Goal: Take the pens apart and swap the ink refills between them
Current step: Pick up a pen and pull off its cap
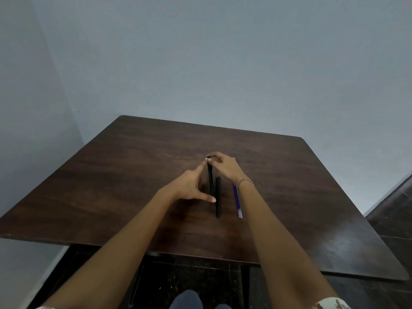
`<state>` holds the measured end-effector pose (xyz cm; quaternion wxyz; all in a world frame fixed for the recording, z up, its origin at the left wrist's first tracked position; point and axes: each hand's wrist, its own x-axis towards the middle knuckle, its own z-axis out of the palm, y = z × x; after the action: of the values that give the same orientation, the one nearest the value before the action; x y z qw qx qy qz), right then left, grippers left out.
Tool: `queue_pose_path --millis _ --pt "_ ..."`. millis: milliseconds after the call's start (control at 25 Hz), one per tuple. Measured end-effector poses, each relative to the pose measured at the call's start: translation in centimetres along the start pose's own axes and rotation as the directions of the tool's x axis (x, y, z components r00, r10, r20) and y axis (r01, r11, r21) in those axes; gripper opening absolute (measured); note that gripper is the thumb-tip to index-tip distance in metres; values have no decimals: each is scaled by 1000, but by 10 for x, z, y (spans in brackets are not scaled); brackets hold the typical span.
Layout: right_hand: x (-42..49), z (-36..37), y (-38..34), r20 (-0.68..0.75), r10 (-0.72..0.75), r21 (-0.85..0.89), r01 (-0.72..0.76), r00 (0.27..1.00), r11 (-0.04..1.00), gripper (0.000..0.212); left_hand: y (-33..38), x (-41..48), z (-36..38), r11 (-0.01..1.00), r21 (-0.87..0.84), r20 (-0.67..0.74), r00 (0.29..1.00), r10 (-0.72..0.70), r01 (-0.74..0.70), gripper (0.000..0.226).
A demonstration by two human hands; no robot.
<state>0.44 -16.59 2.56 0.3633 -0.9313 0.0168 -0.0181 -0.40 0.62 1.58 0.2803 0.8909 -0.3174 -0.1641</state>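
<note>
Dim and flat overall, bluish-grey in cast, lit evenly from no direction that can be told. Catches a broad, hazy sheen on the near right part of the dark brown wood-grain table [334, 241]. Throws only a faint, soft-edged shadow under the left hand [189, 187]. Smears the right hand [225, 167] slightly at its fingertips, around the top of the slim black plastic pen [210, 179]. Bends the table's edges outward, wide-angle fashion, and stretches both forearms toward the lower corners. Looks mildly soft and grainy across the plain grey wall [200, 52].
</note>
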Motion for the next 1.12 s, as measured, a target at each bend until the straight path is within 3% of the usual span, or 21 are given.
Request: queue_pose_path --millis 80,200,280,320,400,480,600,760,920,1120 --pt "-7 -2 -10 -148 -26 219 59 989 974 32 -2 1 0 998 -52 -69 998 16 -19 123" --pt "-20 -7 -18 -306 -11 407 142 952 902 33 -1 4 13 990 -105 -200 977 75 -97 112" --pt "-29 -10 -18 -393 88 590 178 915 787 35 5 5 17 924 -358 -226 973 52 -132 109" --pt "-35 -12 -16 -417 163 698 200 894 687 35 9 6 18 799 -582 -198 979 39 -150 105" --pt "-49 -10 -11 -409 250 809 221 878 545 35 16 8 23 436 -886 -152 987 49 -158 88" --pt "-61 1 -5 -386 237 789 186 891 586 32 24 13 37 252 -955 -152 988 37 -156 59" --pt "-71 26 -6 -401 194 716 175 895 676 21 34 16 58 115 -977 -183 983 -30 -178 30" --pt "-76 43 -9 -394 158 660 159 906 734 3 25 11 66 3 -973 -227 964 -138 -229 21" --pt "-89 52 -7 -403 91 518 146 911 843 9 25 8 68 -32 -964 -254 949 -187 -264 18" --pt "-116 66 -4 -476 20 191 81 879 978 6 29 0 68 -371 -890 -190 956 -223 -263 23"
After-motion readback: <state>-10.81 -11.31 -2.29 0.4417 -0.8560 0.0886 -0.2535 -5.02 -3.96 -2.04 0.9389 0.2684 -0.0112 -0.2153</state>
